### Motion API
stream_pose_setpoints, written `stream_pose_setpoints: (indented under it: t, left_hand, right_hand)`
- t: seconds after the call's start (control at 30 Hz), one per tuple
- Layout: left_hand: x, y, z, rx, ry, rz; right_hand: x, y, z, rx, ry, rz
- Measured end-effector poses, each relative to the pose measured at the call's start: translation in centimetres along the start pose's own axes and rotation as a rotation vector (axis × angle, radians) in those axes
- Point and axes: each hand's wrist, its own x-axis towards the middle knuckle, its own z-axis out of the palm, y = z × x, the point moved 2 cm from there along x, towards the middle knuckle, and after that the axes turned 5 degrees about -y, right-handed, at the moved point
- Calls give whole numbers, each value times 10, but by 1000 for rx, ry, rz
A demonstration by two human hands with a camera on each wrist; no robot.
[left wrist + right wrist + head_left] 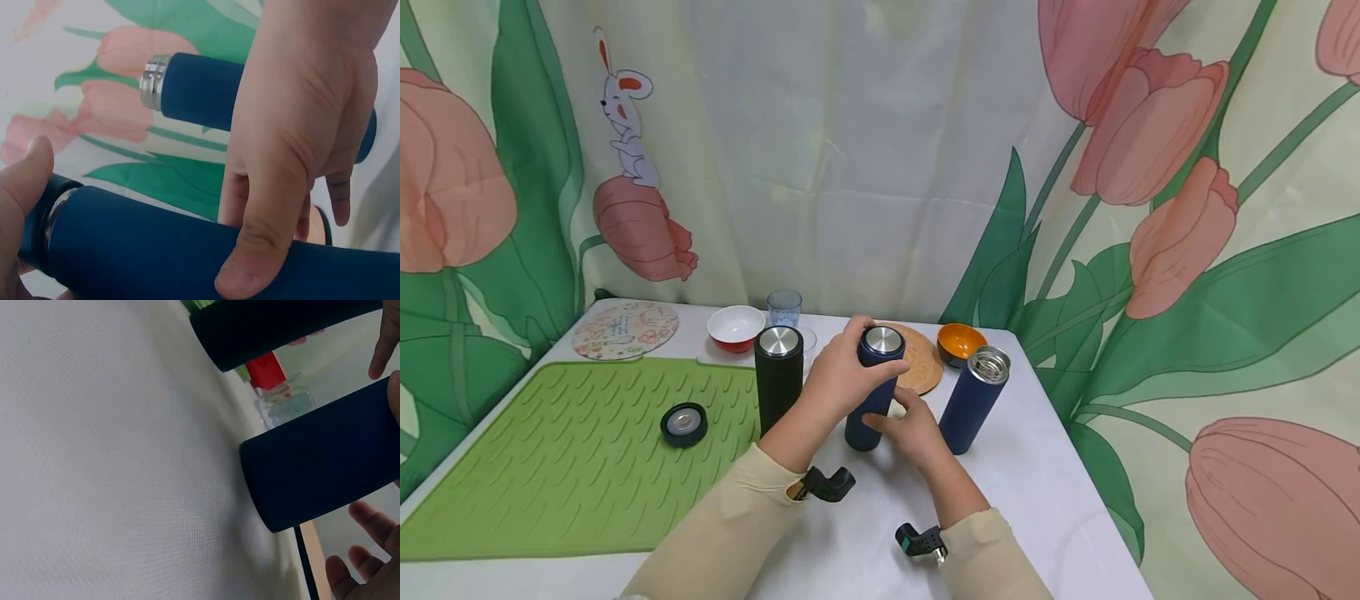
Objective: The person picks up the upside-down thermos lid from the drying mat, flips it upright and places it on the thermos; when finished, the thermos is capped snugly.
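Observation:
A dark blue thermos (867,417) with a silver-topped lid stands upright between the two hands, its base close over the white cloth. My left hand (842,371) grips its lid from above, thumb across the front. Lower down, my right hand (916,429) holds the body, the thumb (250,269) pressed on its near side; several of its fingers (340,575) stick out apart from the bottle. To the right is a second blue thermos (973,404) without a lid, its steel threaded mouth (152,81) bare. A black thermos (778,375) with its lid on stands left.
A loose dark lid (684,424) lies on the green ribbed mat (587,475) at left. Along the back are a round patterned mat (625,331), a red-and-white bowl (737,327), a glass (785,307), a round wooden board (921,358) and an orange bowl (961,342).

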Motion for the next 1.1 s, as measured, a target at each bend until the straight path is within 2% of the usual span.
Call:
stream_pose_setpoints:
  t: [0.2, 0.3, 0.5, 0.73, 0.83, 0.97, 1.1]
  left_hand:
    - [3, -6, -7, -94, -109, 59]
    - [5, -7, -10, -108, -154, 74]
    - [4, -11, -12, -118, -186, 67]
    - [1, -16, -15, -183, -221, 41]
    - [1, -11, -14, -181, -198, 5]
    - [1, 0, -5, -105, -89, -59]
    - [0, 6, 2, 3, 12, -51]
  right_hand:
    - [0, -3, 0, -11, 3, -11]
    - [0, -3, 0, -10, 6, -9]
    - [0, -2, 2, -11, -3, -7]
    - [0, -1, 4, 2, -19, 11]
    - [-1, -2, 2, 1, -10, 29]
    - [-1, -3, 0, -11, -1, 44]
    - [0, -2, 1, -19, 0, 48]
